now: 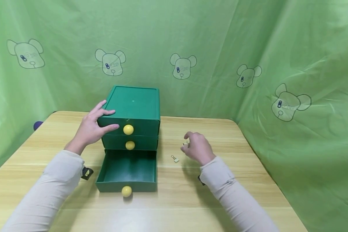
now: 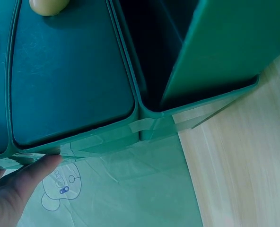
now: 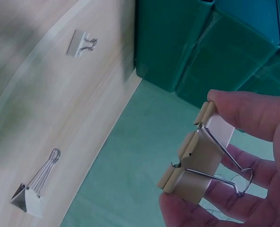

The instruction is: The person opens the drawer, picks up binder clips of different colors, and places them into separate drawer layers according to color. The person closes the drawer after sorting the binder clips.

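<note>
A green three-drawer unit (image 1: 133, 102) with round yellow knobs stands on the table, its bottom drawer (image 1: 127, 185) pulled out. My left hand (image 1: 94, 124) rests on the unit's upper left front corner, fingers extended over the top and thumb along the front. In the left wrist view, a fingertip touches the unit's side. My right hand (image 1: 198, 146) is raised to the right of the unit. Between thumb and fingers it pinches a pale yellow binder clip (image 3: 196, 165) with wire handles. One binder clip (image 1: 175, 159) lies on the table just left of that hand.
Two binder clips lie on the wood in the right wrist view: a small one (image 3: 78, 43) and another (image 3: 29, 198) with its handles together. The wooden table (image 1: 191, 209) meets a green curtain (image 1: 214, 38) behind and on the right.
</note>
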The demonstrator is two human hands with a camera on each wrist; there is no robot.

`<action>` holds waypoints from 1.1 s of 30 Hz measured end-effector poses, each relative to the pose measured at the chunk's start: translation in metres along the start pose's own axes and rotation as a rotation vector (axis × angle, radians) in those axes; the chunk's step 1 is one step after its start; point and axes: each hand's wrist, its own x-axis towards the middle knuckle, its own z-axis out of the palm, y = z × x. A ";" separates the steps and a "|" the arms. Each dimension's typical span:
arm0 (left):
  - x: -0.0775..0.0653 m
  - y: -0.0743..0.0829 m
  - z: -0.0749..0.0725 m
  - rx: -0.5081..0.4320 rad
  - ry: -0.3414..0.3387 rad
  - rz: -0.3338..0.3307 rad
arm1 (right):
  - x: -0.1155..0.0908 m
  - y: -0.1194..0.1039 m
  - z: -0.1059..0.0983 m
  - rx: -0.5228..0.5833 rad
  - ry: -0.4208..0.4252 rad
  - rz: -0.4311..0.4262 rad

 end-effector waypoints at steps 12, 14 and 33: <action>-0.001 0.000 0.001 -0.011 0.009 -0.003 | -0.006 -0.015 0.000 -0.029 0.041 -0.094; -0.001 0.000 0.001 -0.009 0.010 -0.006 | -0.007 -0.018 0.000 -0.033 0.045 -0.106; 0.002 -0.005 0.001 0.000 0.008 -0.004 | -0.005 -0.048 0.006 0.014 0.016 -0.174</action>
